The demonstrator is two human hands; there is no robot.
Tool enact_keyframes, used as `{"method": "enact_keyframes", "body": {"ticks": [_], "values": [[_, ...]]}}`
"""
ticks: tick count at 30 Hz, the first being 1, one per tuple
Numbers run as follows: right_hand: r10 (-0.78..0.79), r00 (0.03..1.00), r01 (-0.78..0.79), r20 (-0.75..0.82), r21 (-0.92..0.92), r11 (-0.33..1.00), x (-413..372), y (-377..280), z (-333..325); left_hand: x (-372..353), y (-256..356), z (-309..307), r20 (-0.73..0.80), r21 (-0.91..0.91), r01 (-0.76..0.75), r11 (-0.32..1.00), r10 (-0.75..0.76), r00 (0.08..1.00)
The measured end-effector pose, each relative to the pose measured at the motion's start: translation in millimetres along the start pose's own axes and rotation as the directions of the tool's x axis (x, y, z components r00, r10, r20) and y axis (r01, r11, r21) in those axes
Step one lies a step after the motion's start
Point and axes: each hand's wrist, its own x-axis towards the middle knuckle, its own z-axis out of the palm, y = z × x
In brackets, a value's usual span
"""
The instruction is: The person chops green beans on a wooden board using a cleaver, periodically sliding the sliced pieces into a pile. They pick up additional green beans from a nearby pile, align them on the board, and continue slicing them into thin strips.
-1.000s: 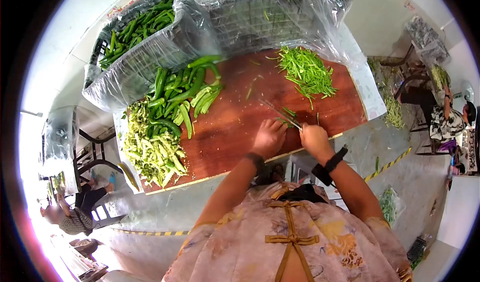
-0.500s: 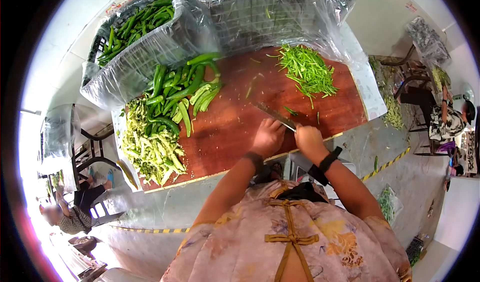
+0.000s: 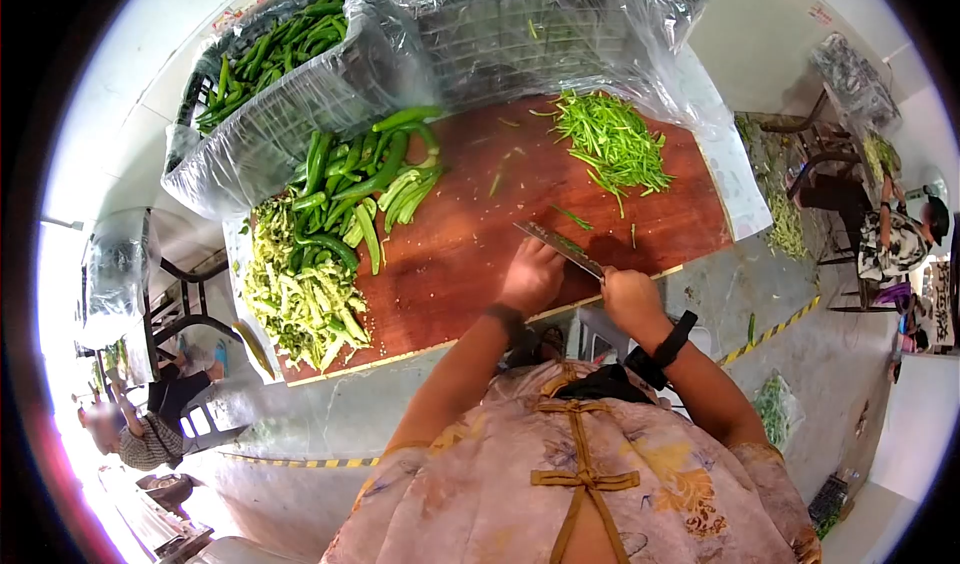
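Note:
My right hand (image 3: 634,302) is closed around the handle of a knife (image 3: 560,245), whose blade points up and left over the red-brown board (image 3: 450,274). Beside the blade, my left hand (image 3: 532,277) presses down on the board with fingers curled; whatever lies beneath them is hidden. A few thin green shreds (image 3: 572,218) lie just beyond the knife. Farther back on the right is a heap of shredded green pepper (image 3: 615,144). On the left are whole green peppers (image 3: 350,169), halved peppers (image 3: 410,194) and a pale pile of pepper cores (image 3: 300,294).
Behind the board stand two plastic-lined crates, one crate (image 3: 270,129) holding green peppers, the other crate (image 3: 560,44) at centre. Chairs (image 3: 195,294) flank the table. One person (image 3: 150,434) sits at left, another person (image 3: 900,234) at right. A bag of greens (image 3: 775,409) lies on the floor.
The knife has turned so its flat shows more and has shifted slightly right. My right hand has moved a little right and down; a green shred beyond the blade has shifted left.

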Motion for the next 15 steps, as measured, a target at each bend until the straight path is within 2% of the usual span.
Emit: {"method": "enact_keyframes", "body": {"ticks": [4,6,9,14,15], "values": [[-0.032,0.999,0.033,-0.028,0.016,0.999,17,-2,14,1,2,-5,-0.015,-0.021,-0.007,1.000,0.007,1.000],[-0.090,0.989,0.088,-0.115,-0.023,0.996,33,-4,20,1,2,-6,-0.012,-0.038,-0.010,0.999,0.010,1.000],[-0.045,0.987,0.039,-0.154,-0.044,0.998,58,-4,18,0,-1,-1,0.000,-0.029,0.026,0.999,-0.026,1.000],[-0.043,0.989,0.047,-0.140,0.031,0.998,28,3,7,-1,3,-3,-0.034,-0.034,0.010,0.999,-0.011,0.999],[-0.038,0.995,0.039,-0.089,0.006,0.999,18,4,7,-2,2,-2,-0.033,-0.037,0.012,0.999,-0.013,0.999]]}}
